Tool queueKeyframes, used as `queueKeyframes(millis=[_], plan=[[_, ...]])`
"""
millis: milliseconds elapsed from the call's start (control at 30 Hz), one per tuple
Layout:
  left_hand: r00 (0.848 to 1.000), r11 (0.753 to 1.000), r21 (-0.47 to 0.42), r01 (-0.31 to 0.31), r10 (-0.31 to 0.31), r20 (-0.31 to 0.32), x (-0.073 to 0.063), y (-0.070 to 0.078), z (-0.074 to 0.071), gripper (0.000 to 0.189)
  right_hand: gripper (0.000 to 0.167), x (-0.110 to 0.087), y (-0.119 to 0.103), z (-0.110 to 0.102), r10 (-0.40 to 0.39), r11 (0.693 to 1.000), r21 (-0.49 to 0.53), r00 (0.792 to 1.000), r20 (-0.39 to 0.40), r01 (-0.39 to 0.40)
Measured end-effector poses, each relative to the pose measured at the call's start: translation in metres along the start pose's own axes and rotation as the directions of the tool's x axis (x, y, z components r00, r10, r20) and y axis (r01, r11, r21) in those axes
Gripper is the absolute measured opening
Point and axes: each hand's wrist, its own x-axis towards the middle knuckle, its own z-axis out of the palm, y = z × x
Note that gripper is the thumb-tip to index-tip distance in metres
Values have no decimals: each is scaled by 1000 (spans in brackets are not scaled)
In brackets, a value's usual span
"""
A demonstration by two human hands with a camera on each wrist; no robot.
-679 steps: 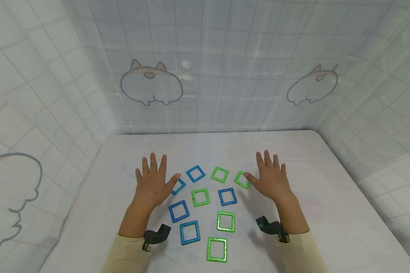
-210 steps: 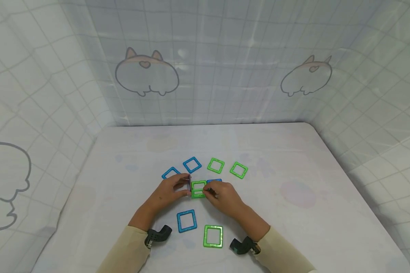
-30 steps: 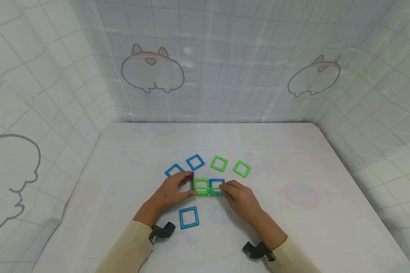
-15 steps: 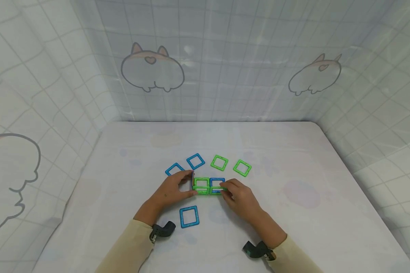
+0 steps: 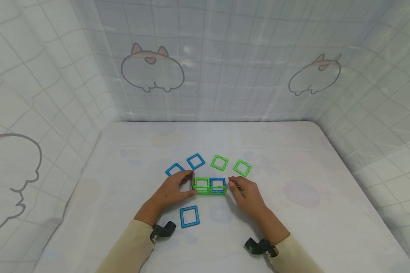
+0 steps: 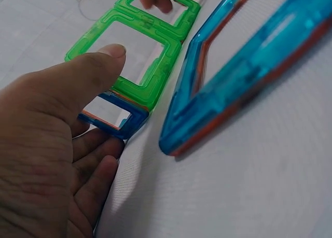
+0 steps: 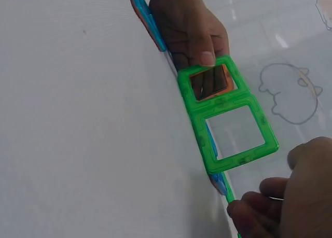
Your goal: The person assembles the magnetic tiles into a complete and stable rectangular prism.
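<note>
In the head view, a low build of square magnetic tiles stands mid-table. Its front is two upright green tiles side by side, and behind them show a green tile and a blue tile. My left hand grips the left corner, its thumb on the front green tile. At that end a blue tile stands upright, with fingers behind it. My right hand is just off the right end, fingers loosely bent and nothing visible in them. The right wrist view shows a gap between these fingers and the front tiles.
Behind the build lie two loose blue tiles, one whole in view and one partly behind my left hand. Two loose green tiles lie further right. Another blue tile lies in front. A printed curtain rises behind the table.
My right hand has let go of the front right green tile and drawn a little to the right. That tile stays upright beside the other. My left hand keeps its grip.
</note>
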Motion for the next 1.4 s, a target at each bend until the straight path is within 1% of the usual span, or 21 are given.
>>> queueKeyframes(millis=[167,233,300,367,433,500,600,633,733,867,967,1033,1167,1267,1400], plan=[[1000,1000,4,-11,11,9,0,-1,0,84,27,0,3,3,5,999,41,998,66,-8],[1000,1000,0,-17,17,12,-1,-1,-1,84,27,1,4,2,28,999,38,997,72,-31],[1000,1000,-1,-22,22,10,-1,-1,-1,83,25,2,7,0,82,996,17,996,48,-82],[1000,1000,-2,-25,25,9,-1,-1,-1,83,22,5,11,-5,157,987,-22,988,1,-157],[1000,1000,0,-26,26,10,-1,-1,0,83,22,8,18,-11,248,967,-54,968,-48,-251],[1000,1000,2,-26,26,11,-2,-1,-1,83,26,11,25,-17,342,935,-66,935,-88,-349],[999,999,5,-33,32,12,-2,-1,-1,82,36,15,36,-23,442,889,-81,891,-108,-451],[999,999,7,-36,36,13,-2,-1,-2,81,39,17,39,-24,462,878,-85,881,-108,-471],[998,998,6,-57,57,18,-2,-3,-3,80,43,24,46,-24,472,869,-109,874,-115,-483],[997,997,6,-74,74,24,-2,-5,-3,79,40,33,51,-23,487,851,-158,865,-120,-501],[996,997,13,-78,78,31,-2,-5,-2,77,37,36,54,-22,516,828,-187,849,-116,-529],[996,997,15,-78,78,37,-2,-4,-3,77,35,37,55,-21,529,819,-187,840,-118,-542],[997,997,26,-71,70,43,-3,-3,-3,74,31,38,55,-21,541,813,-170,830,-133,-557],[997,998,35,-59,57,46,-3,-3,-4,73,29,38,53,-24,564,806,-148,819,-105,-573],[998,998,39,-49,47,53,-3,-2,-4,72,26,37,50,-29,601,793,-116,799,-14,-599]])
